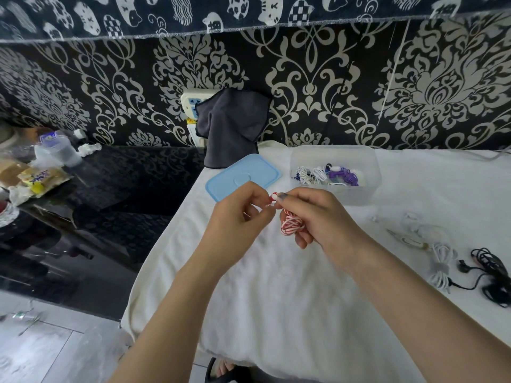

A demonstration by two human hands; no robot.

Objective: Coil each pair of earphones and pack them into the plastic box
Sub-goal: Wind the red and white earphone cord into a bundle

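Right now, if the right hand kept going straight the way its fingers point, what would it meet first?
The right hand, holding the red-and-white earphones, points left toward the left hand, so it would likely meet that hand's fingertips first, almost at once. Beyond them lies only the white cloth. Depth between the hands is unclear.

a room in a home. black wallpaper (318,87) with a pale ornate damask pattern covers the wall behind. above it hangs a dark cloth (193,12) printed with white cartoon cats. a wall socket (192,102) is half covered by a grey towel (232,128) draped over it. a counter spread with a cream blanket (290,286) stands against the wall. to the left, a glossy black table (124,183) carries snack packets (36,178), a plastic bottle (55,150) and crumpled tissue (90,148). pale floor tiles (41,352) show at lower left, and a foot in a black sandal (218,369) at the bottom edge.
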